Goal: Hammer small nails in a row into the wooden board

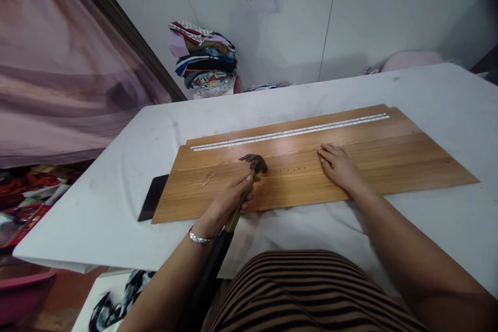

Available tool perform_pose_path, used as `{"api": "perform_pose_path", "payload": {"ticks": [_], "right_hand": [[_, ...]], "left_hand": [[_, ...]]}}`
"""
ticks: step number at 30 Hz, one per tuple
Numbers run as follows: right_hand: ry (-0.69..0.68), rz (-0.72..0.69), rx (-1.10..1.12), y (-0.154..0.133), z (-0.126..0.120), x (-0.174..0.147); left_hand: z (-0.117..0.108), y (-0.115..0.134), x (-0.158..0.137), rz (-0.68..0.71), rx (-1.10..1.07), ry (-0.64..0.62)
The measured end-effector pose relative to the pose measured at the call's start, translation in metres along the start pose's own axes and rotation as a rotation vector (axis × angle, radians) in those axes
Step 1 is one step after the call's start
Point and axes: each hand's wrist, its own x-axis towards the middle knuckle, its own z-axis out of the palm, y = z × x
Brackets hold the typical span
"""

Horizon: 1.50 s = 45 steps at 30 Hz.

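A claw hammer [254,162] is gripped in my left hand [235,196], fingers wrapped round its shaft close to the head. The hammer's head is over a wooden board [389,158], beside a row of small dark nail heads or holes [290,170]. My right hand [339,167] lies flat on the board at the far end of that row, fingers stretched out and holding nothing. Several loose nails [208,179] lie on the board to the left of the hammer. Two white marked strips [290,133] run along the board's far side.
The board lies on a white-covered table [116,166]. A black flat object [153,197] sticks out from under the board's left end. Folded cloths [210,59] are stacked behind the table. A pink curtain [70,62] hangs at the left, above a pink basin [23,295].
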Motion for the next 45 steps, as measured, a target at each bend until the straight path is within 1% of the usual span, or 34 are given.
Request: {"api": "perform_pose_path", "payload": {"ticks": [9,14,20,25,30,33,38,45], "right_hand": [[-0.006,0.006,-0.011,-0.0014,-0.0005,0.0004],[-0.009,0.000,-0.011,0.0001,-0.0003,0.0003],[-0.014,-0.002,-0.007,0.0011,0.0003,0.0000],[-0.010,0.000,-0.004,0.0006,-0.0002,-0.0001],[-0.020,0.007,0.010,0.0011,0.0003,0.0002],[-0.016,0.007,0.006,0.0016,0.0009,0.0000],[-0.020,0.003,0.014,0.0018,0.0006,-0.0001],[-0.031,0.007,0.021,0.0020,0.0000,0.0003]], "left_hand": [[-0.0022,-0.0051,0.0028,0.010,-0.001,0.001],[-0.0006,-0.0021,0.0000,0.022,-0.013,-0.013],[0.0013,-0.0005,-0.0005,-0.001,0.007,0.009],[0.0023,0.0012,-0.0027,0.023,-0.001,-0.008],[0.0020,-0.0005,-0.0014,0.007,0.020,0.018],[0.0010,-0.0013,-0.0010,0.005,0.009,0.010],[0.0011,0.0011,-0.0037,0.031,-0.009,0.001],[0.0020,0.0014,-0.0015,-0.004,0.001,0.005]]}}
